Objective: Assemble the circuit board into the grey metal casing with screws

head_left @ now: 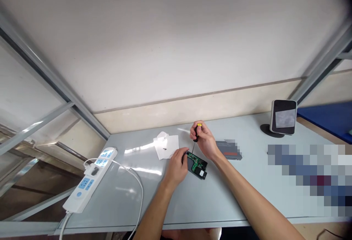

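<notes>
My right hand [202,137] is wrapped round a screwdriver [196,133] with a black and yellow handle. Its thin shaft points down to the far left end of a green circuit board [195,162], which lies in a dark housing on the table. My left hand [177,166] grips the left edge of that board and housing, its fingers curled over the end. Whether the screwdriver tip sits in a screw is too small to tell. Beyond my left hand lies white paper [172,145] with a few tiny dark pieces on it, probably screws.
A dark grey box [228,149] lies behind my right forearm. At the left stands a white power strip [90,181] with a plug and a white cable looping over the grey table [115,199]. A screen on a round stand [284,118] is at the back right.
</notes>
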`<move>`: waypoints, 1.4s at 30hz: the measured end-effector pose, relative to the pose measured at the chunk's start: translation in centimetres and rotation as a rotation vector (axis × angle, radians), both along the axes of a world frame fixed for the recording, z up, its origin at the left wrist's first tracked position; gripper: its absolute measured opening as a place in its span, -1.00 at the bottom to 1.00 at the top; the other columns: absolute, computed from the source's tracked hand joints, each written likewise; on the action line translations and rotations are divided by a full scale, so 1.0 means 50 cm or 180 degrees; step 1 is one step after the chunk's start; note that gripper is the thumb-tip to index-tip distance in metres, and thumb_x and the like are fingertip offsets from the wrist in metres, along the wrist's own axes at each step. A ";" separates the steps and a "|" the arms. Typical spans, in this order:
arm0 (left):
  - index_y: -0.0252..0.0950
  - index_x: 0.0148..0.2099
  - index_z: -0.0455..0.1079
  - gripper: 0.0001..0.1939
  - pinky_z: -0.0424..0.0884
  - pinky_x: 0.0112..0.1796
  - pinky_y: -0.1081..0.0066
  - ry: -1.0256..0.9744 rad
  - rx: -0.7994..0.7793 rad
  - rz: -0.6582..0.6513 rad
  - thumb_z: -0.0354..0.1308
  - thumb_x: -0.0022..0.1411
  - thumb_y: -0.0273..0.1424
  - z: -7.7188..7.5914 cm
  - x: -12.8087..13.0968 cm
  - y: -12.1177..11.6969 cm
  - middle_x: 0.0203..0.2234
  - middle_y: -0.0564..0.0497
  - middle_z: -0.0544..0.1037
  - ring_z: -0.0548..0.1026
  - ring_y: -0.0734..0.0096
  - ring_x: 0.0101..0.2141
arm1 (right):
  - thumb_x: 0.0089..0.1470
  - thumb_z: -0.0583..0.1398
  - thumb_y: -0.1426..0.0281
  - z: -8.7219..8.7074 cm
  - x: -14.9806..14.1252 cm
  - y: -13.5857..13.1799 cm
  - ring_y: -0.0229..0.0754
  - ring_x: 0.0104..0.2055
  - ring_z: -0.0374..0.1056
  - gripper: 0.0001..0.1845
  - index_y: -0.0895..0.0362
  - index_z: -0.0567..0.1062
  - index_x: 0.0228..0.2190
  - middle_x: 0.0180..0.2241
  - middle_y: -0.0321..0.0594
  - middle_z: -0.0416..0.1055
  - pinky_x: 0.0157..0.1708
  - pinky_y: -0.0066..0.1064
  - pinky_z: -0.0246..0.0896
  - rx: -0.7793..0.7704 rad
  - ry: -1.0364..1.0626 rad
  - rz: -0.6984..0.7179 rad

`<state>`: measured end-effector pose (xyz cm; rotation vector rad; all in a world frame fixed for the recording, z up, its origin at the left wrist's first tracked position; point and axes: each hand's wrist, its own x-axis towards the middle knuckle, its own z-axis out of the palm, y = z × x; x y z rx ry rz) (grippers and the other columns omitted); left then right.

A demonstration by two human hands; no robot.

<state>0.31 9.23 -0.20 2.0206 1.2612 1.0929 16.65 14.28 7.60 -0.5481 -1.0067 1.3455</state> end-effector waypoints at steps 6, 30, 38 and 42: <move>-0.22 0.18 0.46 -0.65 0.50 0.14 0.11 -0.0018 -0.0032 -0.0072 -0.03 0.49 -0.50 0.002 0.003 0.000 0.02 -0.12 0.63 0.58 0.19 0.06 | 0.23 0.33 0.07 -0.023 0.002 -0.002 -0.23 -0.46 0.07 -0.68 0.01 0.41 -0.26 -0.45 -0.36 0.17 -0.38 -0.33 -0.04 -0.0004 0.0023 0.0037; -0.21 0.12 0.53 -0.73 0.43 0.20 0.07 -0.0646 -0.0131 -0.0184 0.17 0.44 -0.33 0.063 0.009 0.029 0.02 -0.15 0.62 0.55 0.09 0.10 | 0.30 0.23 -0.02 -0.003 0.024 -0.027 -0.11 -0.24 0.30 -0.58 0.09 0.55 -0.19 -0.28 -0.17 0.42 -0.23 -0.29 0.19 0.0153 -0.0795 0.0745; -0.27 -0.21 0.53 -0.90 0.54 -0.05 0.22 -0.1072 -0.0809 -0.0346 0.30 0.27 -0.35 0.087 0.041 0.060 -0.30 -0.06 0.70 0.66 0.16 -0.19 | 0.33 0.17 -0.08 -0.009 0.020 -0.040 -0.17 -0.29 0.30 -0.57 0.01 0.49 -0.14 -0.23 -0.22 0.44 -0.36 -0.37 0.20 0.0186 -0.0979 0.0218; -0.26 -0.18 0.55 -0.81 0.54 -0.07 0.25 -0.1144 -0.0654 -0.0192 0.39 0.20 -0.30 0.079 0.039 0.056 -0.28 -0.04 0.69 0.65 0.17 -0.19 | 0.23 0.33 0.01 0.000 0.030 -0.040 -0.12 -0.18 0.36 -0.61 0.04 0.59 -0.12 -0.15 -0.17 0.45 -0.21 -0.32 0.28 0.0339 -0.1252 0.0164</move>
